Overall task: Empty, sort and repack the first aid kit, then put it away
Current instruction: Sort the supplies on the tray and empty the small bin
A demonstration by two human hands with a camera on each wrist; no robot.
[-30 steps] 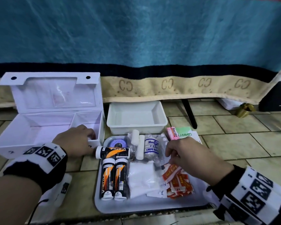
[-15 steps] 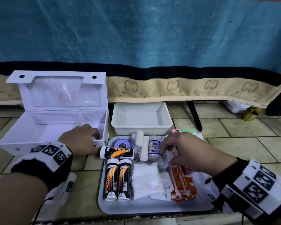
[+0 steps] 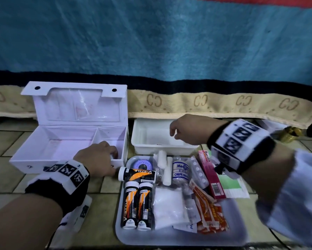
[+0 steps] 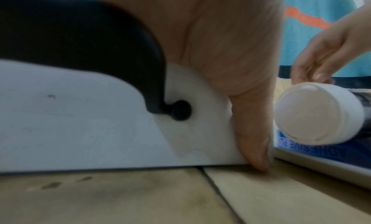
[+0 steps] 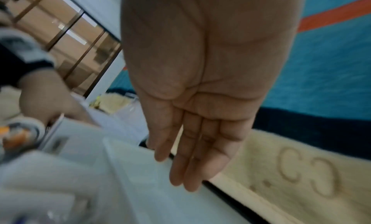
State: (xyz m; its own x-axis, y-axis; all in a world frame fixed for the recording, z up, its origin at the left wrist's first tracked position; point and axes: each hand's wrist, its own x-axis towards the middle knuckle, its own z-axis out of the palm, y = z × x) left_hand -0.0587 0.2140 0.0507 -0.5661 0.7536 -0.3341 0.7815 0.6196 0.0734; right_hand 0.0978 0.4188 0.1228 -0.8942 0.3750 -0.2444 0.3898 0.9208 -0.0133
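The white first aid kit box (image 3: pixel 66 152) stands open on the tiled floor at the left, lid upright, both compartments bare. My left hand (image 3: pixel 104 156) grips its front right corner, fingers hooked over the wall and thumb (image 4: pixel 251 124) pressed on the outer face (image 4: pixel 80 124). My right hand (image 3: pixel 178 130) hovers over the white tub (image 3: pixel 142 147), fingers straight (image 5: pixel 190 148) and holding nothing. On the grey tray (image 3: pixel 178 237) lie three orange-black tubes (image 3: pixel 137 206), a tape roll (image 3: pixel 142 164), a crepe bandage (image 3: pixel 180 171), gauze (image 3: pixel 167 208), orange plasters (image 3: pixel 209 213), a blister pack (image 3: pixel 198 172) and a pink box (image 3: pixel 211 177).
A blue blanket with a beige border (image 3: pixel 196 103) hangs down right behind the box and tub. A green-and-white leaflet (image 3: pixel 232 184) lies right of the tray, and a brass object (image 3: pixel 290 133) sits at the far right. A white device (image 3: pixel 83 212) lies under my left forearm.
My right hand has left the plasters on the tray, moved back over the white tub, and its fingers have straightened. My left hand stays on the box corner.
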